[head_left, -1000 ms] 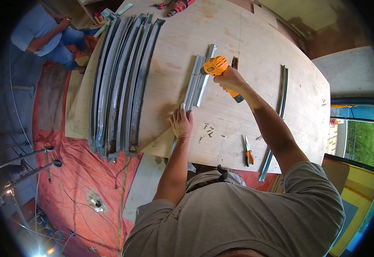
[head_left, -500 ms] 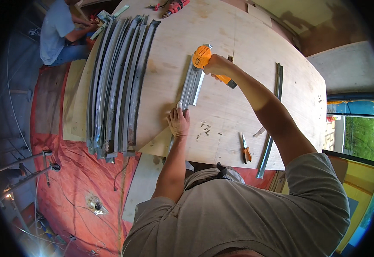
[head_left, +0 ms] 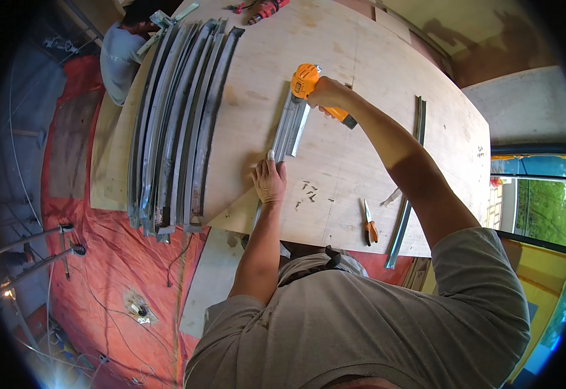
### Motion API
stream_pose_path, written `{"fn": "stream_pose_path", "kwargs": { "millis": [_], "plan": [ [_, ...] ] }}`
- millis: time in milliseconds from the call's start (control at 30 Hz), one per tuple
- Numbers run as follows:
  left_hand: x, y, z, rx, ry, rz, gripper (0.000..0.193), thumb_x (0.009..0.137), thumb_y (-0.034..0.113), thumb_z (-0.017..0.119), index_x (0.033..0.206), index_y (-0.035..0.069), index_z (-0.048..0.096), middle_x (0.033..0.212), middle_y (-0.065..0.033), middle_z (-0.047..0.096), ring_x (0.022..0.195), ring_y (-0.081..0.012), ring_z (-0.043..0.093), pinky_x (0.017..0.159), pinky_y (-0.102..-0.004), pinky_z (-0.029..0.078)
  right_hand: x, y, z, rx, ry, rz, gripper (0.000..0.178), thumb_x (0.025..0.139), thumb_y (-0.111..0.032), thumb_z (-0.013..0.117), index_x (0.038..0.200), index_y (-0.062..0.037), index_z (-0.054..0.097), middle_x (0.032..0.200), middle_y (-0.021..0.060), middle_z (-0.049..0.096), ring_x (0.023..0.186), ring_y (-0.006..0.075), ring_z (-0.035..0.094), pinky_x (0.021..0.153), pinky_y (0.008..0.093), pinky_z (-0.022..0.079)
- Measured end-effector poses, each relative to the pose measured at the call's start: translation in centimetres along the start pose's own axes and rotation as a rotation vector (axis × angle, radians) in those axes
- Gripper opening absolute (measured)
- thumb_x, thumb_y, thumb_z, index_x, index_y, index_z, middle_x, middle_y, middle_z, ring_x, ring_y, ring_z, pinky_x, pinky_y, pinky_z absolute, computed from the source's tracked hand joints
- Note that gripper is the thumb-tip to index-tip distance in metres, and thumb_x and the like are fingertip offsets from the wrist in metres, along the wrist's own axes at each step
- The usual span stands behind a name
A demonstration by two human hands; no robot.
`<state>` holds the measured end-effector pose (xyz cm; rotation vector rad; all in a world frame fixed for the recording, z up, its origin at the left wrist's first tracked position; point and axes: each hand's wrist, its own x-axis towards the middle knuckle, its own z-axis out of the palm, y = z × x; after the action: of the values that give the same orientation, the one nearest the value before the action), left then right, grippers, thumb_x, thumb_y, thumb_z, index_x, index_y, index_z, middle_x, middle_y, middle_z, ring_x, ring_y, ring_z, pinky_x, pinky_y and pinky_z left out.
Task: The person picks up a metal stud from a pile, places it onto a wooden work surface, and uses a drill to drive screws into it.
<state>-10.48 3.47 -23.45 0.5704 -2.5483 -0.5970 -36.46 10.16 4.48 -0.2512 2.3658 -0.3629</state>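
Observation:
My right hand (head_left: 327,94) is closed round the grip of an orange cordless drill (head_left: 305,80). The drill is over the far end of some short metal channel pieces (head_left: 287,126) lying on the plywood sheet (head_left: 354,175); its tip is hidden. At the near end of the pieces, my left hand (head_left: 269,179) grips the metal channel, with something white round a fingertip. Orange-handled pliers (head_left: 370,228) lie to the right, and beyond them a long thin metal channel (head_left: 403,227) runs along the sheet.
Left on the plywood lies a stack of long metal channels (head_left: 182,129). A red drill (head_left: 268,10) rests at the far edge. Another person (head_left: 119,58) bends down at the far left. Red sheeting (head_left: 101,259) covers the floor, with cables and metal poles (head_left: 33,256).
The other person at the far left has bent lower and shifted right. My hands and the orange drill stay nearly where they were; the view has shifted slightly.

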Motion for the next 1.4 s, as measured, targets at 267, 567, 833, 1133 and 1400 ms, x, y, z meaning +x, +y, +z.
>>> {"fn": "stream_pose_path", "kwargs": {
  "millis": [267, 567, 833, 1133, 1400],
  "plan": [
    [0.1, -0.2, -0.2, -0.001, 0.024, 0.001, 0.057, 0.100, 0.041, 0.072, 0.145, 0.008, 0.062, 0.122, -0.0129, 0.073, 0.119, -0.0316, 0.066, 0.098, -0.0521, 0.050, -0.2, -1.9, 0.2, -0.188, 0.000, -0.033, 0.024, 0.083, -0.017, 0.069, 0.098, 0.0000, 0.075, 0.076, 0.0110, 0.072, 0.064, 0.0243, 0.072, 0.061, 0.0400, 0.060],
    [0.0, 0.0, 0.0, 0.010, 0.003, -0.008, 0.063, 0.098, 0.042, 0.075, 0.148, 0.008, 0.060, 0.124, -0.0141, 0.073, 0.122, -0.0324, 0.065, 0.102, -0.0525, 0.050, -2.5, 6.9, 1.2, 0.023, 0.168, -0.053, 0.028, 0.083, -0.026, 0.073, 0.092, 0.0004, 0.076, 0.079, 0.0113, 0.077, 0.069, 0.0239, 0.076, 0.071, 0.0397, 0.061],
    [0.4, 0.0, -0.6, 0.026, -0.067, -0.029, 0.066, 0.092, 0.041, 0.080, 0.146, 0.008, 0.061, 0.126, -0.0141, 0.071, 0.121, -0.0336, 0.064, 0.100, -0.0528, 0.049, -7.0, 18.3, 8.7, -0.112, 0.447, -0.144, 0.038, 0.083, -0.018, 0.072, 0.120, -0.0087, 0.072, 0.111, 0.0181, 0.078, 0.108, 0.0406, 0.073, 0.091, 0.0524, 0.058],
    [0.0, 0.4, 0.1, 0.088, -0.066, 0.029, 0.067, 0.091, 0.041, 0.082, 0.146, 0.009, 0.061, 0.127, -0.0131, 0.071, 0.119, -0.0350, 0.063, 0.099, -0.0531, 0.049, -7.7, 30.3, 16.1, -0.175, 0.490, -0.060, 0.054, 0.083, -0.016, 0.079, 0.134, -0.0081, 0.062, 0.128, 0.0136, 0.071, 0.125, 0.0356, 0.065, 0.102, 0.0487, 0.054],
    [0.4, -1.4, 0.8, 0.065, -0.087, 0.044, 0.076, 0.087, 0.039, 0.086, 0.151, 0.007, 0.058, 0.129, -0.0150, 0.071, 0.121, -0.0382, 0.063, 0.104, -0.0540, 0.049, -5.8, 32.8, 16.2, -0.147, 0.313, -0.021, 0.062, 0.084, -0.021, 0.083, 0.141, -0.0080, 0.063, 0.135, 0.0155, 0.067, 0.130, 0.0373, 0.062, 0.108, 0.0499, 0.051]
  ]
}}
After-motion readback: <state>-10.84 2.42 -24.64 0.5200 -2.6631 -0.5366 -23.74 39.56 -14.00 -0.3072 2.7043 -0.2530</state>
